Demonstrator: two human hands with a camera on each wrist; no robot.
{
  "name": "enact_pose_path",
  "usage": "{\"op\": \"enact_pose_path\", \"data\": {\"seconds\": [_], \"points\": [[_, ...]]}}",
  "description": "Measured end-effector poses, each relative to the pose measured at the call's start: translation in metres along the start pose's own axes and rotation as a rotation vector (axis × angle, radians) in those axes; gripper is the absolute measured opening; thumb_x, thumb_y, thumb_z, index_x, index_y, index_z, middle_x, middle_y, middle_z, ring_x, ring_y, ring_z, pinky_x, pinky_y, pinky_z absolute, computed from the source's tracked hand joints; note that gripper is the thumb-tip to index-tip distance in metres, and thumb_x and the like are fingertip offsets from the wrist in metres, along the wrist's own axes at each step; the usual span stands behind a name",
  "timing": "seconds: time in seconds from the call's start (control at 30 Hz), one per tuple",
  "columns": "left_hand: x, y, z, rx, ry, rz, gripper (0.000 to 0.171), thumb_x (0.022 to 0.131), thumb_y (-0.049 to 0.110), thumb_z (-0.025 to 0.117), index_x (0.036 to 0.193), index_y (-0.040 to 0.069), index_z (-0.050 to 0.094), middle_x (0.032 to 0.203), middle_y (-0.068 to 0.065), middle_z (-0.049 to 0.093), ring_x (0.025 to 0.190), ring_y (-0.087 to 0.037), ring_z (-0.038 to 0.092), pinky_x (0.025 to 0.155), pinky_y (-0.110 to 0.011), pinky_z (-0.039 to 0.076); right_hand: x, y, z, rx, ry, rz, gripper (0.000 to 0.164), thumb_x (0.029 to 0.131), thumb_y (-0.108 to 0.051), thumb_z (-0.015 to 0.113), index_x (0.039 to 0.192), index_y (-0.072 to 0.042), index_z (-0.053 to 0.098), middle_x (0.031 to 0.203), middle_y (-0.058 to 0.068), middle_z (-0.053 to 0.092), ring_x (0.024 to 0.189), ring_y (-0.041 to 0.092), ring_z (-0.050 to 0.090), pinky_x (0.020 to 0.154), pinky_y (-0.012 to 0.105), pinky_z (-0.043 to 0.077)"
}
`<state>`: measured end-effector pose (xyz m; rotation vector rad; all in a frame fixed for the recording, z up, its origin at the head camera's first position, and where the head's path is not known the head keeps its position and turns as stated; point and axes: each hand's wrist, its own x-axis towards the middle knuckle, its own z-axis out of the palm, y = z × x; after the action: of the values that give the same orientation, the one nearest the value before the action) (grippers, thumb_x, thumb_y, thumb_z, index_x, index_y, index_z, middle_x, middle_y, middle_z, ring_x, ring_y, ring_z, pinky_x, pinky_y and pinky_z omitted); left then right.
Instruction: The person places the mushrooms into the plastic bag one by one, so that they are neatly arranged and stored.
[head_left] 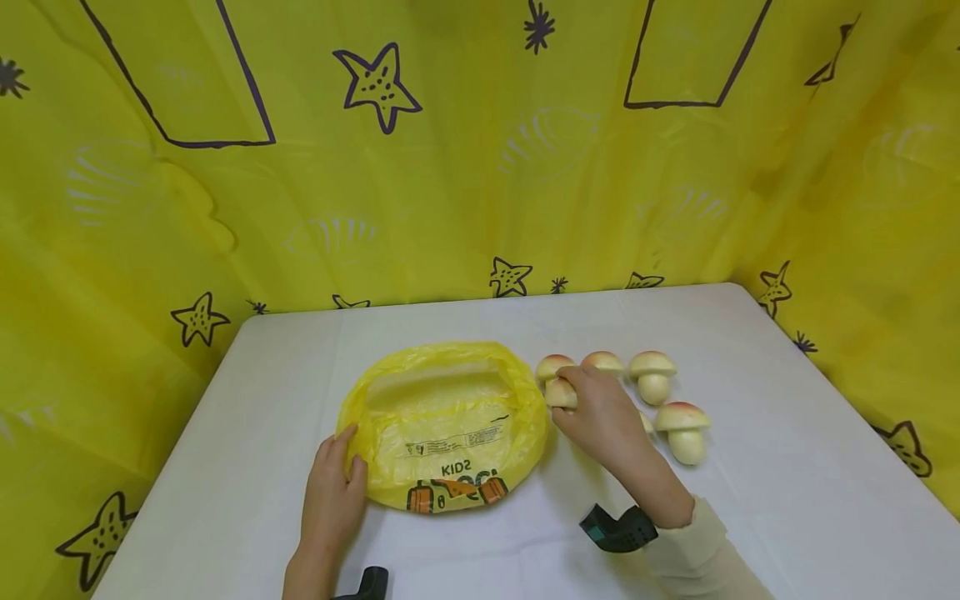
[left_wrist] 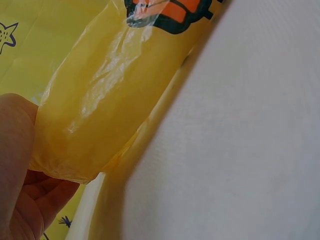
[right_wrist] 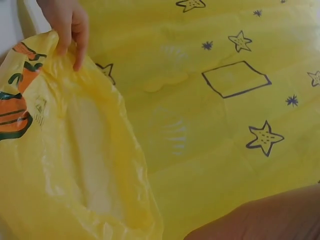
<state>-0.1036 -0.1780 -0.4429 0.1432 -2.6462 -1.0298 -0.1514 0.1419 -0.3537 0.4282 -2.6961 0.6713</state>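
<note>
The work seemed, on this showing, to stand at an early point. What looked done was the setting up: the yellow bag (head_left: 438, 421) lay on the white table (head_left: 262, 433) with its mouth wide open, and the left hand (head_left: 333, 487) gripped its left edge, thumb to 1 side and fingers to the other, as the left wrist view showed. The right hand (head_left: 603, 417) was just beside the bag's right rim, its fingers pinching a pale mushroom (head_left: 561, 394); whether that was the stem of the red-tinged mushroom (head_left: 555, 364) just behind or a separate piece, I could not tell. That held mushroom was outside the bag, near the mouth. No mushroom showed in the visible part of the bag's interior, though its deeper folds were hidden. What appeared left was most of the handling: to the right of the bag, the back mushroom (head_left: 602, 362), the far-right mushroom (head_left: 652, 365) and the front mushroom (head_left: 682, 419) lay on the table, and a 4th, half-hidden mushroom (head_left: 646, 423) showed only its edge behind the right hand. More could have been covered there.
</note>
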Motion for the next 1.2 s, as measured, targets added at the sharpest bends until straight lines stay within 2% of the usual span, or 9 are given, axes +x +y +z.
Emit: {"op": "enact_pose_path", "data": {"seconds": [0.17,0.3,0.57,0.87,1.03,1.2], "points": [[-0.001,-0.001,0.001,0.001,0.018,0.004,0.042,0.088,0.005,0.047,0.129,-0.004,0.047,0.122,-0.021,0.048,0.116,-0.035,0.044,0.096,-0.05,0.034,0.004,-0.009,0.001,0.041,0.001,0.001,0.03,0.065,-0.007,0.064,0.095,-0.003,0.063,0.087,0.012,0.061,0.075,0.025,0.054,0.063,0.038,0.045],[-0.002,-0.001,0.001,0.001,0.015,-0.003,0.041,0.089,0.005,0.046,0.129,-0.004,0.047,0.122,-0.02,0.047,0.116,-0.035,0.044,0.096,-0.05,0.034,0.004,-0.014,0.004,0.1,-0.003,-0.007,0.031,0.067,-0.007,0.067,0.098,-0.002,0.064,0.099,0.012,0.062,0.086,0.025,0.056,0.071,0.039,0.047],[-0.003,-0.001,0.001,-0.012,0.013,-0.002,0.042,0.089,0.006,0.046,0.13,-0.004,0.046,0.123,-0.02,0.046,0.117,-0.035,0.043,0.097,-0.05,0.034,0.007,-0.015,0.011,0.187,0.004,-0.042,0.034,0.068,-0.006,0.07,0.101,0.001,0.065,0.098,0.009,0.063,0.084,0.021,0.057,0.07,0.035,0.047],[-0.003,-0.001,0.0,-0.005,0.019,0.012,0.041,0.089,0.004,0.046,0.129,-0.004,0.047,0.123,-0.021,0.047,0.116,-0.037,0.043,0.097,-0.051,0.034,0.012,-0.027,0.009,0.218,-0.024,0.017,0.039,0.071,-0.013,0.071,0.108,-0.002,0.065,0.102,0.01,0.063,0.089,0.024,0.056,0.073,0.037,0.046],[-0.002,0.0,0.0,-0.014,0.01,0.007,0.041,0.09,0.006,0.046,0.13,-0.003,0.046,0.126,-0.02,0.046,0.119,-0.035,0.042,0.098,-0.05,0.033,0.014,-0.034,0.016,0.261,-0.052,0.015,0.04,0.072,-0.015,0.07,0.11,-0.003,0.064,0.104,0.008,0.063,0.089,0.022,0.056,0.071,0.036,0.046],[-0.001,0.0,-0.001,-0.017,0.002,0.003,0.042,0.089,0.005,0.045,0.13,-0.003,0.045,0.127,-0.02,0.045,0.12,-0.035,0.041,0.098,-0.051,0.032,0.015,-0.039,0.022,0.289,-0.068,0.052,0.043,0.073,-0.018,0.071,0.113,-0.004,0.063,0.108,0.008,0.062,0.095,0.022,0.057,0.077,0.038,0.047]]}}
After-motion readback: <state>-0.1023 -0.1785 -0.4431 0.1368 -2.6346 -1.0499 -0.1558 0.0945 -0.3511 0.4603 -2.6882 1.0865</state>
